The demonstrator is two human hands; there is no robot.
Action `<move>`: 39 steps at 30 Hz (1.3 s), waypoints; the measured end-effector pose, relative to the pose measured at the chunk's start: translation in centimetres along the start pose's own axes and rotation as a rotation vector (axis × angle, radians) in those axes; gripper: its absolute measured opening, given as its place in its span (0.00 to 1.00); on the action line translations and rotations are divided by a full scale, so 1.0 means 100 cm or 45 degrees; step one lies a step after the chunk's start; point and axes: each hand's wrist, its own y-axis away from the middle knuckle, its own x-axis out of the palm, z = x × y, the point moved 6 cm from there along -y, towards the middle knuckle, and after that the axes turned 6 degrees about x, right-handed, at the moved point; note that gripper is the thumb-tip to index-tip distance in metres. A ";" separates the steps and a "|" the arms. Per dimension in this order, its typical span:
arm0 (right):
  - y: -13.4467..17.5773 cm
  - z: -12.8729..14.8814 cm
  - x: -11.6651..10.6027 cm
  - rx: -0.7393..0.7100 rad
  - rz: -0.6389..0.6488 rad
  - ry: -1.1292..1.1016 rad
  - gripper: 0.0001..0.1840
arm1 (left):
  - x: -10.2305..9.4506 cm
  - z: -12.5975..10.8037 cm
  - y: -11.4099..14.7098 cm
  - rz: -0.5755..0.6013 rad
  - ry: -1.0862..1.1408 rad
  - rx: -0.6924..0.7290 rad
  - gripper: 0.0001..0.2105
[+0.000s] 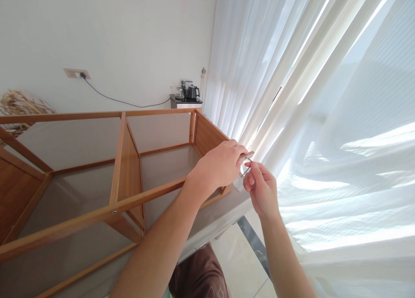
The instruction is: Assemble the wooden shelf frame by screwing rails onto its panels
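A wooden shelf frame, with open bays and slatted-looking panels, stretches from the left to the middle of the head view. My left hand is closed over its near right corner, covering most of the wood there. Close beside it, my right hand pinches a thin bent metal hex key. One end of the key reaches the end face of the corner. Whether it sits in a bolt is too small to tell. A metal bolt head shows in the front rail, near the middle divider.
White curtains hang close along the right side. Behind the frame, a kettle stands on a small black-topped cabinet; a cord runs to a wall socket. Dried stalks are at far left.
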 end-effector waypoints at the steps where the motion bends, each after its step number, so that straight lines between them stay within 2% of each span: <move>1: 0.000 0.000 0.000 -0.001 -0.006 0.001 0.17 | 0.000 0.000 0.000 0.001 0.000 -0.004 0.17; 27: -0.002 -0.002 -0.005 -0.033 -0.054 0.137 0.18 | -0.001 0.000 0.000 0.011 0.005 -0.012 0.17; 39: 0.000 -0.002 -0.006 -0.022 -0.048 0.113 0.19 | 0.000 0.001 0.000 0.005 0.009 -0.008 0.16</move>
